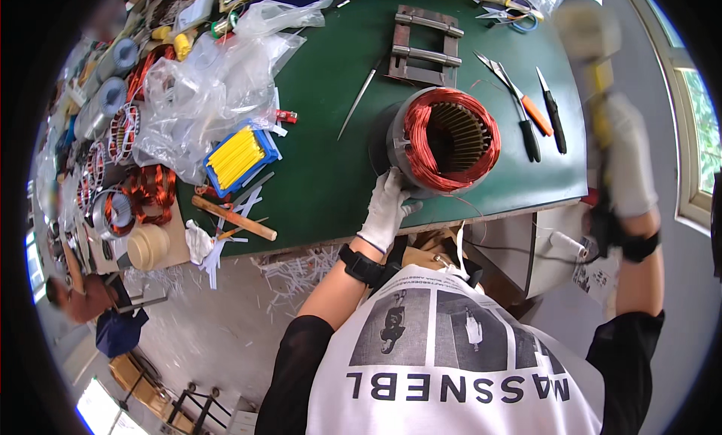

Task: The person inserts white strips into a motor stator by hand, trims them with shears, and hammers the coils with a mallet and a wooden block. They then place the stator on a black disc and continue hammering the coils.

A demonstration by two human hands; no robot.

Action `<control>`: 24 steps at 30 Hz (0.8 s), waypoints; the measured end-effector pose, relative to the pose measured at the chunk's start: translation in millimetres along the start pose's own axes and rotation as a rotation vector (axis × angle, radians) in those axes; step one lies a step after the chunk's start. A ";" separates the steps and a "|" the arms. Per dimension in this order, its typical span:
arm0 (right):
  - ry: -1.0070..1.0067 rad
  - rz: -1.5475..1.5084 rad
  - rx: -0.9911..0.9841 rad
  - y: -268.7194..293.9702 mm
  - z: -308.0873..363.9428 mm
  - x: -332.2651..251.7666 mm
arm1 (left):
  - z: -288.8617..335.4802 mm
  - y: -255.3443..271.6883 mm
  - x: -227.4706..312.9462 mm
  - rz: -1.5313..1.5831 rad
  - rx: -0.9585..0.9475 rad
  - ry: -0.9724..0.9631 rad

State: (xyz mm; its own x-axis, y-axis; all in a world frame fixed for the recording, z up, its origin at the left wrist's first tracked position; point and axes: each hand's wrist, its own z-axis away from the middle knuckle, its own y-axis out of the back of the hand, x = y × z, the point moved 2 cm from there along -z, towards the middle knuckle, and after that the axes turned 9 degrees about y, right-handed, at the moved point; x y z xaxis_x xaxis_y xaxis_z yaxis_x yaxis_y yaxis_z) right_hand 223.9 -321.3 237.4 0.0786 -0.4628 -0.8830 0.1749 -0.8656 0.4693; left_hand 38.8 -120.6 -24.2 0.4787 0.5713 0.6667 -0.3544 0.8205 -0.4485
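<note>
A motor stator [398, 145] with a thick ring of red copper winding [415, 156] lies on the green-topped bench, its slotted bore facing up toward me. My left hand [385, 209], in a white glove, grips the stator's near left side; some of its fingertips are hidden behind the metal body. Off to the right, my gloved right hand [630, 153] is raised and smeared by motion. It is closed round the yellow and black handle of a mallet [587, 30], whose pale blurred head is up near the bench's far right corner, apart from the stator.
Right of the stator lie long scissors [519, 104] and a black-handled knife [553, 111]. Beyond it stands a metal roller frame [426, 45]. On the left are a pointed rod [357, 104], a blue tray [241, 160] of yellow strips, plastic bags [195, 89] and a wooden stick [233, 217].
</note>
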 end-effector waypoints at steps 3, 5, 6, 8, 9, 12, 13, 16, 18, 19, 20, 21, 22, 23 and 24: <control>0.140 -0.117 0.052 1.0 -0.9 -3.9 | -4.1 -2.1 1.7 0.234 -0.029 0.128; 0.134 0.496 0.020 -15.1 80.4 110.4 | -16.0 -25.9 15.6 0.241 -0.091 0.147; 0.022 0.447 -0.291 -38.4 92.3 84.6 | -16.4 -26.8 20.5 0.249 -0.080 0.165; -0.127 0.485 -0.706 -51.2 74.7 37.1 | -11.3 -5.0 28.3 0.270 -0.042 0.121; -0.098 0.524 -0.692 -40.1 54.1 27.7 | -1.1 9.0 27.0 0.175 -0.026 0.141; -0.263 -0.029 0.030 7.4 9.7 13.6 | 5.5 -2.4 26.1 0.048 0.005 0.178; -0.181 -0.157 0.101 5.6 4.1 -0.4 | 8.5 -8.3 23.3 0.097 0.032 0.175; -0.138 0.380 0.155 -27.7 50.9 77.8 | 1.1 -18.2 31.8 0.151 -0.017 0.179; -0.006 0.352 -0.205 -98.7 117.1 75.8 | -6.3 -11.7 34.8 0.175 -0.158 0.132; -0.134 0.421 -0.446 -88.0 97.7 55.6 | -0.5 -5.3 35.4 0.193 -0.204 0.105; -0.264 0.491 -0.672 -67.7 69.5 35.1 | 3.5 -1.3 35.6 0.189 -0.202 0.110; -0.144 0.571 -0.545 -45.4 53.9 32.0 | 9.9 -4.1 37.3 0.205 -0.186 0.094; -0.309 0.309 -0.371 -33.9 33.3 12.5 | 9.2 2.0 34.8 0.222 -0.147 0.072; -0.277 0.007 0.019 -20.8 28.5 5.4 | 4.8 7.3 21.8 0.259 -0.160 0.103; -0.479 -0.288 -0.081 -51.2 41.7 -58.8 | 4.5 13.7 19.9 0.264 -0.144 0.109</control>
State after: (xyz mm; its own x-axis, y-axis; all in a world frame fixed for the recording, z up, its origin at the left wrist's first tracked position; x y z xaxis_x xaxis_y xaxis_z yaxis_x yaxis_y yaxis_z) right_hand 169.4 -257.8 265.8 -0.4349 -0.2611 -0.8618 0.1990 -0.9612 0.1908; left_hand 39.8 -98.1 -14.5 0.4710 0.7577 0.4517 -0.3641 0.6334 -0.6828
